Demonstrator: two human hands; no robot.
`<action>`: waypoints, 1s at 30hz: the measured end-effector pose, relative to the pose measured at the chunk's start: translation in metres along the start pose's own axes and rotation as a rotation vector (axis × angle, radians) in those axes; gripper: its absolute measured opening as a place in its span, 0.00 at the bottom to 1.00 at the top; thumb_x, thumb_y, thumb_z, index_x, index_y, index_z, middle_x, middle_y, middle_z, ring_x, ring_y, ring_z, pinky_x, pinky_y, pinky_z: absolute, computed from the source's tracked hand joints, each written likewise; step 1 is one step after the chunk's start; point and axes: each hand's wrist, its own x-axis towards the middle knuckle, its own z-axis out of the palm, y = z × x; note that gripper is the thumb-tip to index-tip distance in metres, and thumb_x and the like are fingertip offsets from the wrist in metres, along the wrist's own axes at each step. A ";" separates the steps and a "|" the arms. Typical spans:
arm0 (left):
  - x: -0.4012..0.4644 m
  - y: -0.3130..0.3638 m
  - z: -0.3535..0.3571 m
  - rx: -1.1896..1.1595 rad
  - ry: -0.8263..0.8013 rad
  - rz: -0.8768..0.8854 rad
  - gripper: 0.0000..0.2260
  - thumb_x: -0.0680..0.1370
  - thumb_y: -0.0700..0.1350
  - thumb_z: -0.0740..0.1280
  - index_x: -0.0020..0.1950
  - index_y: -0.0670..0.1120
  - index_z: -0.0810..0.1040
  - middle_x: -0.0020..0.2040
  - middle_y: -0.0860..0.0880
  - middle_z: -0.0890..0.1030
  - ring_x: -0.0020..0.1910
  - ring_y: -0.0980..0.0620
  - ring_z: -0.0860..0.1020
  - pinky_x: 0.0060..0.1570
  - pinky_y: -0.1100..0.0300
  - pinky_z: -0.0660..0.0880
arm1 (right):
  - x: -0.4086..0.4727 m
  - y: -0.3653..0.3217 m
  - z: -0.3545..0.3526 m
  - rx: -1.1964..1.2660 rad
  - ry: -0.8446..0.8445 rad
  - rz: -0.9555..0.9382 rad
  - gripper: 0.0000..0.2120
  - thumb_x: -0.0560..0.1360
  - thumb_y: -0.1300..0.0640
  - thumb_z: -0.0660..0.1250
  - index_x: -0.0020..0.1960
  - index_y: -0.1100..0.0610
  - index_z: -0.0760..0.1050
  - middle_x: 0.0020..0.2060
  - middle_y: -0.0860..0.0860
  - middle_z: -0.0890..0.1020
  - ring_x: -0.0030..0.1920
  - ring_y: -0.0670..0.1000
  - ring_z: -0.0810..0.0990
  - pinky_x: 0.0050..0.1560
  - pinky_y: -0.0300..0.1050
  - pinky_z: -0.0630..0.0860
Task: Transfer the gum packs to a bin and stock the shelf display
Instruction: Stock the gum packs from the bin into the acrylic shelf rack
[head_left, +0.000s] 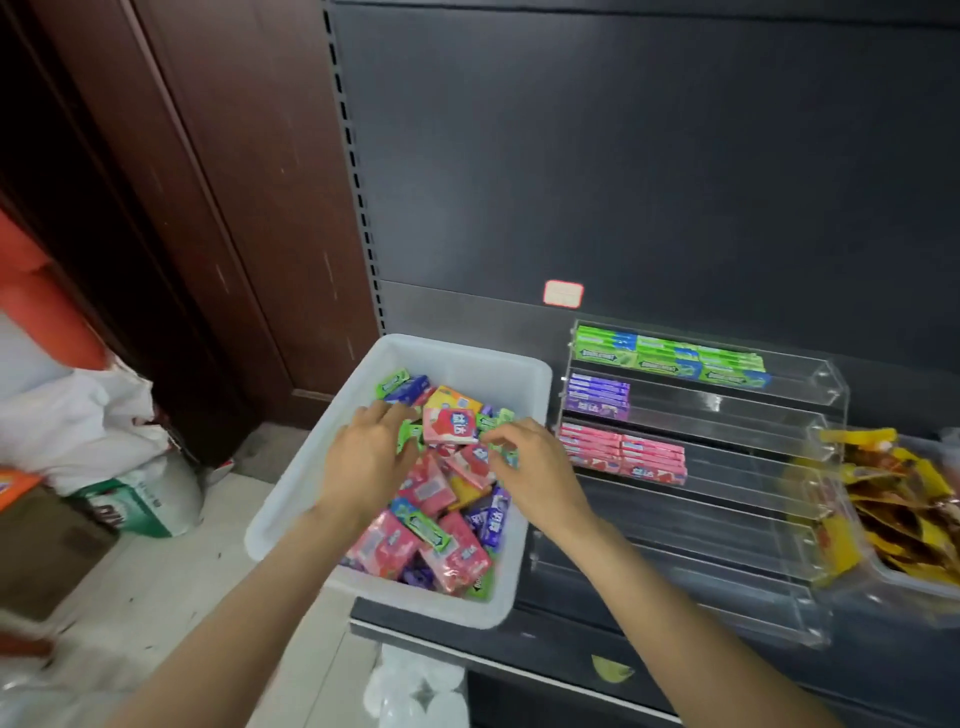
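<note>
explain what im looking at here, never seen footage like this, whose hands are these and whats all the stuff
This is one picture from a camera worn on a person's head, looking forward and down, so the two bare arms are the wearer's own. No robot is involved. Both hands reach into a white plastic bin on a dark store shelf, full of loose gum packs in pink, purple, green and yellow. The left hand lies spread over the pile; the right hand seems to pinch a small green pack, though blur makes that uncertain. Beside the bin stands a clear tiered display rack, partly stocked: green packs on top, purple below, then pink. The lower tiers are empty.
</note>
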 end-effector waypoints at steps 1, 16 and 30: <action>0.000 -0.021 -0.006 0.009 -0.005 -0.026 0.15 0.76 0.43 0.66 0.62 0.44 0.75 0.57 0.43 0.77 0.56 0.39 0.74 0.52 0.47 0.73 | 0.004 -0.010 0.014 0.001 -0.012 0.005 0.11 0.77 0.59 0.64 0.58 0.56 0.78 0.53 0.51 0.77 0.55 0.48 0.75 0.56 0.39 0.68; 0.011 -0.166 -0.023 -0.343 -0.534 -0.039 0.27 0.79 0.48 0.63 0.76 0.51 0.57 0.71 0.50 0.69 0.66 0.49 0.71 0.58 0.62 0.68 | 0.033 -0.063 0.138 -0.219 -0.253 0.325 0.28 0.78 0.53 0.63 0.75 0.53 0.59 0.74 0.52 0.61 0.74 0.52 0.57 0.72 0.47 0.54; 0.003 -0.170 -0.015 -0.568 -0.475 -0.088 0.26 0.79 0.48 0.63 0.76 0.51 0.58 0.64 0.46 0.76 0.58 0.49 0.77 0.51 0.58 0.74 | 0.005 -0.047 0.126 -0.258 -0.154 0.414 0.22 0.77 0.60 0.65 0.70 0.55 0.68 0.72 0.51 0.65 0.71 0.51 0.64 0.70 0.44 0.61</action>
